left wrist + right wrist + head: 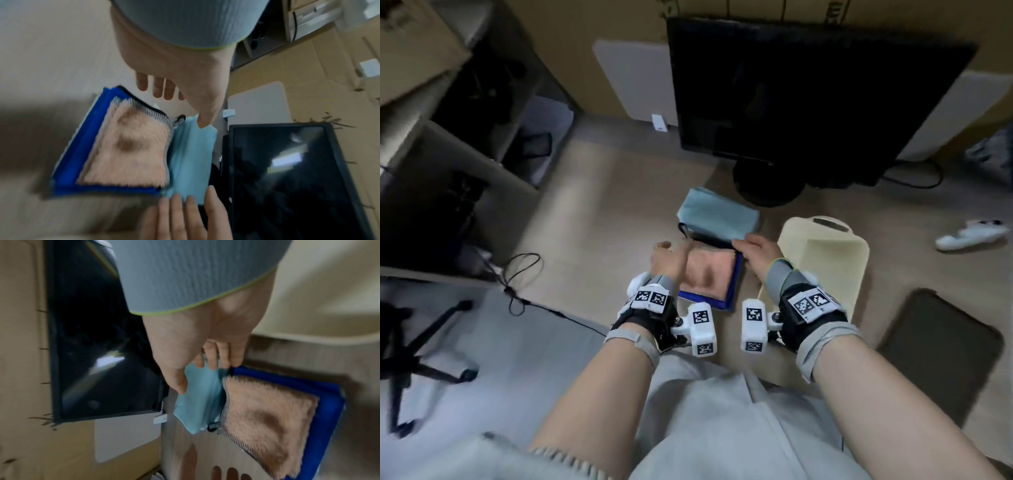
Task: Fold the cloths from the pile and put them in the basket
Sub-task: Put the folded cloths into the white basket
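Two hands are over the pile right now. The right hand (758, 251) has its grip on the near edge of the light blue cloth (717, 216), thumb on one side and fingers curled over the other in the right wrist view, so it looks pinched. The left hand (669, 258) is relaxed and holding nothing, fingers spread just left of the pile; whether it touches the fabric I can't tell, the frames are blurry.

Right below both grips sits the fuzzy peach cloth (710, 270), stacked on a blue cloth (734, 291), with the light blue one lying past the fingertips toward the monitor (808, 96). The basket (825, 260) is just right of the right grip, and I see nothing in it.

My guess at what goes wrong: a one-sided pinch drags the light blue cloth crooked, so it bunches instead of folding clean. It could also snag the dark loop at the pile's corner and pull the peach one along.
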Tool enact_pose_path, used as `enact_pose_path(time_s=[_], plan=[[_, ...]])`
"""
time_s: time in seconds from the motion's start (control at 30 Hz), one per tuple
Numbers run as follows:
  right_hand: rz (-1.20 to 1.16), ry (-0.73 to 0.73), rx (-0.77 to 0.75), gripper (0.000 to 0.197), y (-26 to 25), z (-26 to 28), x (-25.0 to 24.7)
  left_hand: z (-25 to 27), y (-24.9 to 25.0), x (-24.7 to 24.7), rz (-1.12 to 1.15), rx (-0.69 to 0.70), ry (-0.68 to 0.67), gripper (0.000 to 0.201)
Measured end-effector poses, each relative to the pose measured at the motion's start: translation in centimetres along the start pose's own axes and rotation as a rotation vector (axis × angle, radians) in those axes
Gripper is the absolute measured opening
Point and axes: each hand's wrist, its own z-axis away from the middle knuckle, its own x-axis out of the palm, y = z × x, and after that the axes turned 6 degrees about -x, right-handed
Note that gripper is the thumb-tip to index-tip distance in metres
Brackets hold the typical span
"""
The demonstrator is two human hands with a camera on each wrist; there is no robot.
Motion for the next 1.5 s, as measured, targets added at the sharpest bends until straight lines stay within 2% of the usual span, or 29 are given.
enact_pose_path(time_s=[0.07,0.1,0.13,0.2,0.3,0.37,0.43,0.5,0.57,0.63,0.67,0.73,0.8,0.83,0.93,0.97,1.03,1.1,1.17,1.2,1.3,1.5], plan=[[0.09,0.01,0.042,0.061,0.5,-0.3,1.1,-0.9,-0.6,-1.0,-0.107,-0.057,-0.063,0.093],[0.12,0.053,0.111,0.072,1.0,-1.3,2.6,-2.4,-0.5,-1.9,-0.155,-0.105,-0.11,0.097],[0.168,0.093,0.188,0.079,1.3,-1.7,3.5,-3.4,-0.4,-2.2,-0.202,-0.156,-0.16,0.095],[0.306,0.157,0.314,0.09,2.6,-2.2,4.8,-5.2,-0.5,-2.6,-0.287,-0.237,-0.273,0.077],[0.369,0.177,0.45,0.116,4.7,-2.8,5.3,-6.3,-0.7,-2.2,-0.299,-0.238,-0.414,0.057],[0.329,0.237,0.487,0.117,5.1,-3.6,5.5,-7.4,-0.8,-1.5,-0.304,-0.255,-0.481,0.057],[0.294,0.274,0.516,0.101,4.8,-3.8,5.5,-7.7,-0.6,-0.9,-0.332,-0.271,-0.534,0.069],[0.185,0.244,0.504,0.089,4.5,-3.7,5.4,-7.9,-0.9,-0.4,-0.343,-0.276,-0.543,0.086],[0.107,0.214,0.524,0.104,6.8,-4.7,4.7,-7.9,-0.9,-0.1,-0.295,-0.329,-0.575,0.087],[0.093,0.214,0.505,0.121,8.5,-5.2,4.0,-7.1,-0.6,-0.1,-0.246,-0.35,-0.6,0.068],[0.08,0.211,0.484,0.119,8.6,-5.2,3.7,-7.0,-0.6,-0.1,-0.237,-0.354,-0.603,0.063],[0.045,0.191,0.458,0.104,4.5,-2.8,4.4,-6.5,-0.6,-0.2,-0.218,-0.352,-0.604,0.071],[0.003,0.14,0.46,0.092,3.2,-1.2,4.2,-5.7,-1.2,-0.1,-0.193,-0.319,-0.565,0.074],[0.007,0.115,0.444,0.09,3.5,-1.1,4.1,-5.5,-1.4,-0.2,-0.191,-0.303,-0.552,0.073],[0.018,0.079,0.373,0.104,6.8,-2.3,3.0,-3.2,-1.6,-0.5,-0.162,-0.294,-0.513,0.071],[-0.01,0.056,0.336,0.104,7.3,-2.2,2.6,-2.3,-1.7,-0.6,-0.14,-0.286,-0.49,0.072],[-0.028,0.037,0.289,0.088,4.3,1.5,1.7,0.3,-2.0,-0.7,-0.109,-0.267,-0.438,0.074],[-0.013,0.037,0.215,0.062,2.5,4.3,-0.2,3.7,-1.7,-0.5,-0.069,-0.216,-0.409,0.055],[-0.013,0.025,0.165,0.053,2.0,5.8,-3.0,6.7,-1.4,0.6,-0.032,-0.166,-0.411,0.03],[-0.016,0.03,0.148,0.048,1.9,6.2,-4.4,7.7,-1.3,1.4,-0.024,-0.15,-0.416,0.025],[-0.032,0.079,0.117,0.023,1.2,7.5,-7.8,10.0,-0.3,3.5,-0.014,-0.095,-0.412,0.024],[-0.042,0.227,0.051,0.017,1.7,9.2,-15.3,14.0,1.8,9.3,-0.162,0.04,-0.464,0.019]])
